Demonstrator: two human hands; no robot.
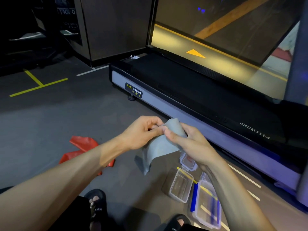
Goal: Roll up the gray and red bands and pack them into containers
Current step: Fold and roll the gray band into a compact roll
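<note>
The gray band [162, 144] is hanging in the air above the floor, its upper end curling into a small roll and its loose tail drooping down. The red band [83, 148] is lying crumpled, unrolled, on the floor to the left. Two clear containers [180, 186] [206, 203] are sitting open side by side on the floor, lower right.

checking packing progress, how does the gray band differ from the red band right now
The gray band is held up off the floor, pinched by the left hand and the right hand at its top end, its free end hanging down. The red band lies untouched on the floor, loosely crumpled, partly hidden behind the left forearm. Both are thin flat strips, and neither is in a container yet.
</note>
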